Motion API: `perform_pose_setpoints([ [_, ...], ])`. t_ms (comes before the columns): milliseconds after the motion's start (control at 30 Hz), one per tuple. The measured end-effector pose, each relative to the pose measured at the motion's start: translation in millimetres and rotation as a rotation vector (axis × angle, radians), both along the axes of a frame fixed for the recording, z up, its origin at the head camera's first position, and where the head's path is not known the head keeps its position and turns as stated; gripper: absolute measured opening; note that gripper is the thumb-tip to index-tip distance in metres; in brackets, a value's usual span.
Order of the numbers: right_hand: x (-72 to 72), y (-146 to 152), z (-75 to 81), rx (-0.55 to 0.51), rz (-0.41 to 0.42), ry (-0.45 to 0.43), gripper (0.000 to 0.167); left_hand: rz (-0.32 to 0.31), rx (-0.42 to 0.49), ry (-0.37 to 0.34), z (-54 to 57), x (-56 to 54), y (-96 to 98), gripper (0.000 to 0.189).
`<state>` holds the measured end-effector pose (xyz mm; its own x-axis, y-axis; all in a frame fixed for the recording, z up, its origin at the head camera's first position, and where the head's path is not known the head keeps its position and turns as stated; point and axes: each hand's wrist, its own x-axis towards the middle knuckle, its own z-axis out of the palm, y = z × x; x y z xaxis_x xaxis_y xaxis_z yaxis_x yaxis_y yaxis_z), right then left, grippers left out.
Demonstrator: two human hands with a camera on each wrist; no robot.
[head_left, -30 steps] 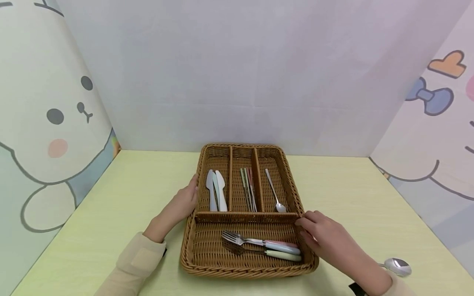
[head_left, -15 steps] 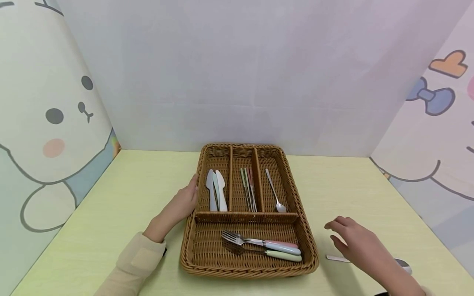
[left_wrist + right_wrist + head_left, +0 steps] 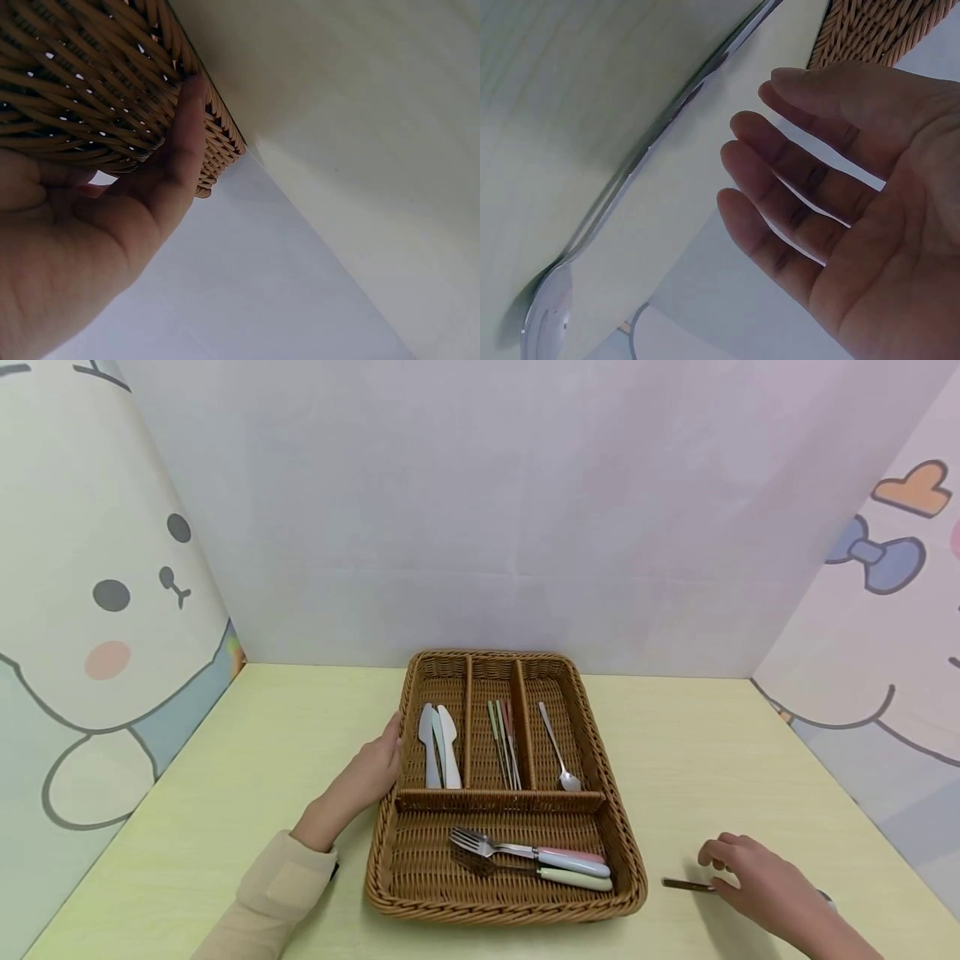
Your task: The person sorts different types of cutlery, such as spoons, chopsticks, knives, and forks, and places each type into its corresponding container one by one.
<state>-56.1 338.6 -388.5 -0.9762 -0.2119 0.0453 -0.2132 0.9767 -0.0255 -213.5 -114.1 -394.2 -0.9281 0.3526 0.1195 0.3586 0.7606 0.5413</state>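
Note:
At the left side of a wicker cutlery basket, my left hand rests against the outer wall. In the left wrist view a finger lies along the wicker wall. My right hand hovers over a metal spoon on the table, right of the basket, and hides its middle in the head view. The right wrist view shows the hand's fingers apart and slightly bent, holding nothing. Beside them the spoon's whole length runs down to its bowl.
Knives lie in the basket's back left compartment, chopsticks in the middle one, and a small spoon in the right one. Forks with coloured handles lie in the wide front compartment. A pale wall stands behind the table.
My right hand has left the basket's right rim and moved right and down to above the spoon on the table. My left hand and the basket have stayed where they were.

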Motion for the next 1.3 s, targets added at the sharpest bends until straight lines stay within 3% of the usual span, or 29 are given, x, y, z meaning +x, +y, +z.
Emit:
perform_pose_setpoints([
  [333,9.0,15,-9.9,0.003,-0.048,-0.075,0.032,0.004,0.003,-0.007,1.3,0.9,0.3,0.049],
  [733,10.4,18,-17.0,-0.01,-0.071,-0.057,0.039,0.005,-0.004,-0.034,1.1,-1.8,1.0,0.049],
  [1300,8.8,17,-23.6,0.035,-0.044,0.037,0.04,0.0,-0.005,-0.043,1.5,-1.8,0.7,0.049],
])
